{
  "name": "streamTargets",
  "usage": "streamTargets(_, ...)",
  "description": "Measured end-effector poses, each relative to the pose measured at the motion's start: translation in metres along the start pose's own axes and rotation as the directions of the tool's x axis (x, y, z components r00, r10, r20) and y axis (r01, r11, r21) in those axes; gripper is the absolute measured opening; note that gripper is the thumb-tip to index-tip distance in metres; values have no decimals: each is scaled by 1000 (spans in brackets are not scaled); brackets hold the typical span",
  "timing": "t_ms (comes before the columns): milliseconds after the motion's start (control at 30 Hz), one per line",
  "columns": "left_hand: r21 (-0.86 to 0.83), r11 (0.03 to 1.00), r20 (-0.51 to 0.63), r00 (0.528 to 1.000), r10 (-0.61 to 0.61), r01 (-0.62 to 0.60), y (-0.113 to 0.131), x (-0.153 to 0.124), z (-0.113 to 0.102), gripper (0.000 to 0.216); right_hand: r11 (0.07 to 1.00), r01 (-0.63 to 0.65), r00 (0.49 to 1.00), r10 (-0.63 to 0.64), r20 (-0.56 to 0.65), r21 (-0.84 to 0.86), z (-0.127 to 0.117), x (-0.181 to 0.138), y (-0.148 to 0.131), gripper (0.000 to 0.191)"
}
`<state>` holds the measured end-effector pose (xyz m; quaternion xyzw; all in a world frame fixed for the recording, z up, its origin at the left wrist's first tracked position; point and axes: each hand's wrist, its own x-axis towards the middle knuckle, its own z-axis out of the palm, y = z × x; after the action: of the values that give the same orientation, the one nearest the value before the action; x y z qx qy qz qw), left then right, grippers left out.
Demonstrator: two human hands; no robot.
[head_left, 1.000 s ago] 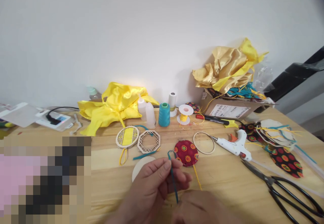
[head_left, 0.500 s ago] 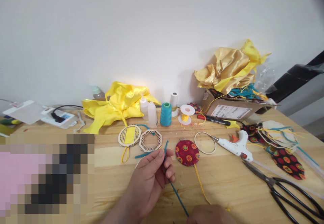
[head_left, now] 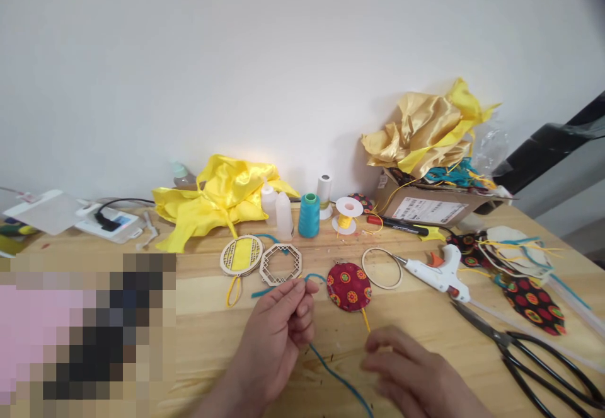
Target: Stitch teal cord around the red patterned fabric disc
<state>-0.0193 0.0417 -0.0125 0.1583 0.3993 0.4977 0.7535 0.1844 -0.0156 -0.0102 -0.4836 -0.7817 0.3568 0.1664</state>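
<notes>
My left hand (head_left: 278, 336) is closed in a pinch on a teal cord (head_left: 338, 380), whose short end curves up past my thumb toward a red patterned fabric disc (head_left: 348, 286). The cord trails down and right across the wooden table (head_left: 425, 336). My right hand (head_left: 416, 377) is low at the right with its fingers curled near a yellow cord (head_left: 365, 320) that hangs from the disc; whether it holds anything I cannot tell. Two wooden lattice frames, an oval one with yellow fabric (head_left: 241, 255) and an octagonal one (head_left: 280, 263), lie just beyond my left hand.
A wooden ring (head_left: 382, 268), a white glue gun (head_left: 437, 268) and black scissors (head_left: 529, 352) lie to the right. Thread spools (head_left: 309, 215), glue bottles (head_left: 283, 214), yellow satin (head_left: 217, 197) and a cardboard box (head_left: 430, 203) stand along the wall. A blurred-out patch covers the left.
My right hand has come up into view from the bottom edge toward the yellow cord. The teal cord's upper end has bent over toward the red disc.
</notes>
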Motion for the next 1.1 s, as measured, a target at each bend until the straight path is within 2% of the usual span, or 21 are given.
streamTargets(100, 33, 999, -23, 1000, 10, -9, 0, 1, -1, 20, 980, -19, 993, -4, -120, -197, -2, 6, 3, 27)
streamTargets(200, 58, 998, -32, 999, 13, -11, 1, 2, -1, 21, 940, 25, 992, -64, -105, -341, -4, 6, 12, 24)
streamTargets(267, 71, 997, -42, 999, 12, -9, 1, 3, -1, 21, 892, 33, 987, -100, -126, -451, -9, 5, 23, 29)
streamTargets(333, 84, 996, -55, 998, 13, -8, 1, 3, -1, 21, 832, -21, 980, -94, -177, -555, -16, 7, 33, 36)
streamTargets(400, 95, 995, -59, 998, 16, -11, 0, 2, -1, 22, 815, -97, 968, -55, -243, -571, -24, 12, 35, 38)
streamTargets(467, 104, 995, -64, 998, 16, -9, 0, 1, 0, 22, 901, -106, 961, -16, -276, -420, -28, 23, 26, 35)
streamTargets(533, 113, 994, -72, 997, 17, -9, 0, 1, 0, 24, 993, -68, 968, 44, -246, -93, -27, 38, 10, 26)
streamTargets(567, 121, 993, -76, 997, 19, -10, 0, 1, 0, 25, 991, -80, 975, 100, -201, 102, -24, 47, 0, 24)
streamTargets(633, 145, 989, -83, 996, 32, -20, 0, 1, 1, 26, 870, -199, 967, 250, -56, 451, -15, 65, -15, 31)
streamTargets(700, 179, 983, -90, 995, 53, -36, -1, 1, 2, 26, 680, -332, 932, 343, 116, 654, -5, 82, -25, 39)
streamTargets(733, 198, 979, -93, 994, 64, -45, -1, 2, 3, 26, 604, -377, 914, 364, 178, 702, -1, 90, -28, 42)
streamTargets(767, 216, 975, -95, 993, 76, -54, -1, 2, 3, 27, 571, -397, 905, 375, 202, 718, 1, 97, -29, 44)
streamTargets(800, 232, 971, -96, 991, 90, -65, -2, 3, 2, 27, 578, -393, 905, 383, 187, 715, 2, 103, -29, 45)
streamTargets(833, 246, 966, -96, 990, 102, -76, -3, 3, 1, 27, 609, -375, 907, 396, 141, 699, 1, 107, -28, 43)
streamTargets(900, 267, 959, -93, 988, 124, -95, -4, 4, -1, 27, 710, -277, 910, 410, -59, 647, -5, 115, -27, 36)
streamTargets(967, 287, 952, -86, 987, 134, -105, -5, 5, -3, 29, 787, -150, 888, 374, -269, 599, -13, 122, -26, 32)
streamTargets(1000, 298, 949, -83, 987, 137, -107, -6, 5, -4, 30, 800, -110, 875, 359, -325, 589, -16, 125, -25, 33)
streamTargets(1033, 312, 944, -80, 987, 143, -111, -6, 4, -4, 31, 807, -90, 869, 350, -349, 584, -19, 128, -25, 32)
streamTargets(1100, 344, 931, -75, 985, 157, -122, -6, 4, -4, 33, 783, -112, 889, 354, -291, 612, -23, 136, -27, 33)
